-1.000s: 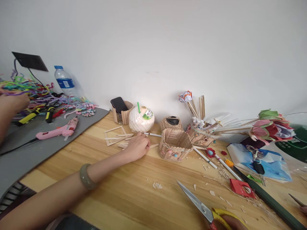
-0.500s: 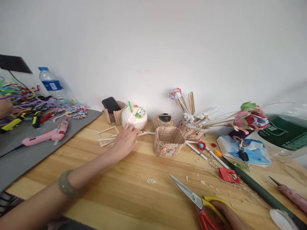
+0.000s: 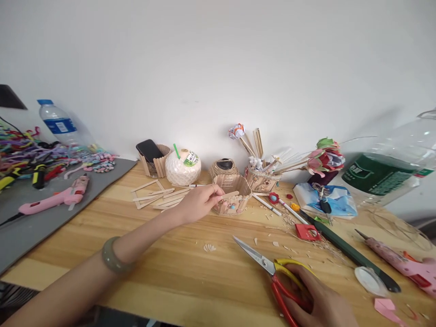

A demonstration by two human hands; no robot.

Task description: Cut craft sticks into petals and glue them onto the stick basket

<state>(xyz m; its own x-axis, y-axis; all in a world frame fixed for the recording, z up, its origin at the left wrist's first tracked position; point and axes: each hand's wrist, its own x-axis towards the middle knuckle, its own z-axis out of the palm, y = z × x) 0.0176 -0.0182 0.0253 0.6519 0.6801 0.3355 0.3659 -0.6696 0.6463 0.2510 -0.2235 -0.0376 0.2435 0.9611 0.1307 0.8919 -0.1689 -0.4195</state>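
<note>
Wooden stick [image 3: 230, 195] and scissors [image 3: 265, 263], hand-held
Left hand [image 3: 200, 202], frame centre: fingers pinch the stick; right hand [image 3: 320, 293], lower right: fingers grip the scissors.

1. Your left hand [image 3: 200, 203] is just left of and before the open basket [image 3: 242, 206], a craft stick [image 3: 230, 195] in its grasp.
2. Nearer you, to the right, your right hand [image 3: 322, 293] has the scissors [image 3: 264, 261]; wood chips [image 3: 209, 248] lie left of the blades.
3. Behind your left forearm lie loose sticks [image 3: 177, 194], then the coconut [image 3: 183, 171]; left of it, a phone [image 3: 150, 149] sits in another basket [image 3: 158, 167].
4. Behind the open basket is the twine ball [image 3: 215, 169].
5. At your far left, a glue gun [image 3: 56, 200] lies on the mat [image 3: 51, 232].
</note>
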